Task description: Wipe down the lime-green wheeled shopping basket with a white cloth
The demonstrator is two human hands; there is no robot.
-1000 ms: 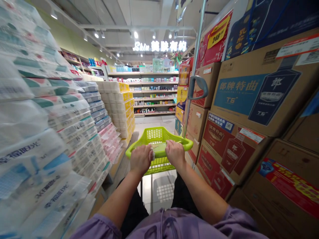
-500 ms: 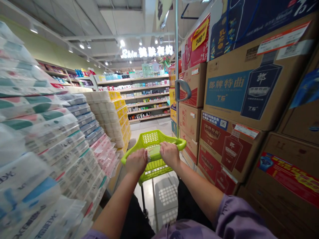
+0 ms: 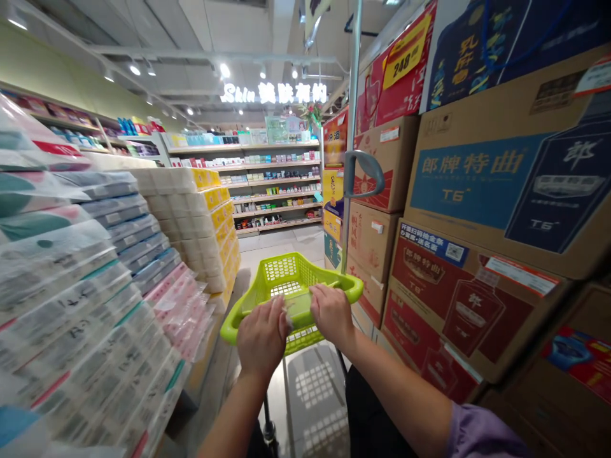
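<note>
basket [image 3: 291, 280], one, lime-green plastic mesh, at 12 o'clock just ahead of the person, on a wheeled cart frame [image 3: 270, 432]. two hands on its handle [image 3: 298, 305]: left hand [image 3: 261, 340] and right hand [image 3: 331, 315], just apart, fingers [image 3: 274, 315] of both clenched around it. cardboard liquor cartons [image 3: 477, 191] stacked at 3 o'clock, plastic-wrapped tissue packs [image 3: 71, 305] at 9 o'clock, one metal pole [image 3: 352, 95] with a grey grip [image 3: 365, 172] at 1 o'clock, store shelves [image 3: 272, 191] far off at 12.

Lime-green cart [image 3: 286, 272], its basket patterned in lattice mesh

Lilac sleeve [image 3: 472, 434], red and blue printed cartons [image 3: 458, 299], white packs [image 3: 191, 203] edged yellow
</note>
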